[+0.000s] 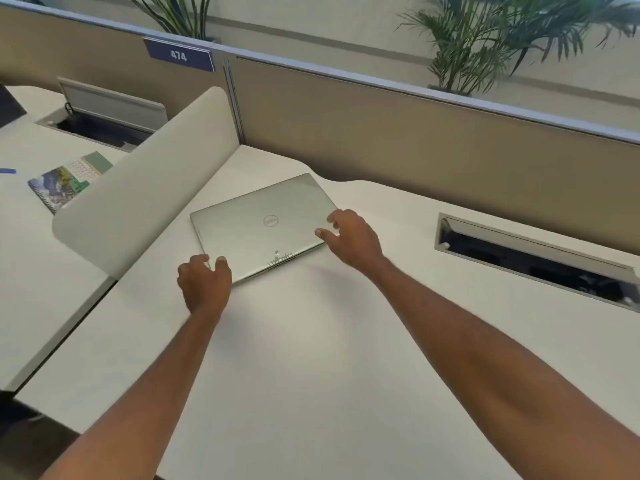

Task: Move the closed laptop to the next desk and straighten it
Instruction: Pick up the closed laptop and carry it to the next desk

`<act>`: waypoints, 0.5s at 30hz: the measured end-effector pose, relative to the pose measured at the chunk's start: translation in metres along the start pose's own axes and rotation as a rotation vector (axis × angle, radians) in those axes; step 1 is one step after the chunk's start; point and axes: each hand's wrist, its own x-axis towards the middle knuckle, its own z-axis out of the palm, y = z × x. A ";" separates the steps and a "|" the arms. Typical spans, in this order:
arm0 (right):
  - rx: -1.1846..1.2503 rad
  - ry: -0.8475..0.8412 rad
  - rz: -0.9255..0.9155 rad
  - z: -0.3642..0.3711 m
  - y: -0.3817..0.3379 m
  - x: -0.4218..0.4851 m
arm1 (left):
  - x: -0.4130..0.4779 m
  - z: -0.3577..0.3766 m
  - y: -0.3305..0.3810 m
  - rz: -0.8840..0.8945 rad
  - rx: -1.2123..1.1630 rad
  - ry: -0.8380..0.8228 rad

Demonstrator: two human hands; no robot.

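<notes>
Closed silver laptop (263, 225) lies flat on the white tabletop (311, 358), lid up w/ round logo showing, near the back-left part of this desk and just beside the curved white divider (145, 188). It sits skewed: edges run at an angle to the tan partition wall (398, 140) behind it.

Left hand (204, 284) at the laptop's near-left corner. Fingers curled loosely, thumb and forefinger apart w/ tips at the corner edge; can't tell whether they actually press it. Not gripping anything.

Right hand (353, 237) at the laptop's right side, fingers spread, two fingertips resting on or just over the lid near its right edge (contact unclear due to blur). Nothing pinched there either.

Both forearms bare, reaching in from the bottom of the view.

Other items:
- Open cable tray (533, 258) set into the tabletop, well to the right of the laptop.
- Beyond the divider, the neighbouring desk (24, 244) carries a spiral-bound notebook (67, 180) w/ colourful cover and a second cable tray w/ raised lid (110, 105).
- Blue sign "474" (178, 55) on the partition top.
- Potted palms (485, 39) behind the partition.
</notes>
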 end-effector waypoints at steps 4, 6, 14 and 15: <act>0.008 -0.086 0.105 0.006 -0.004 0.032 | 0.030 0.001 0.002 -0.183 0.058 -0.042; 0.014 -0.096 0.173 0.013 -0.002 0.049 | 0.043 0.006 0.001 -0.200 0.040 -0.090; -0.049 -0.172 0.237 0.037 0.010 0.097 | 0.071 0.026 -0.009 -0.268 -0.109 -0.084; -0.068 -0.161 0.243 0.039 0.011 0.101 | 0.074 0.027 -0.009 -0.285 -0.140 -0.079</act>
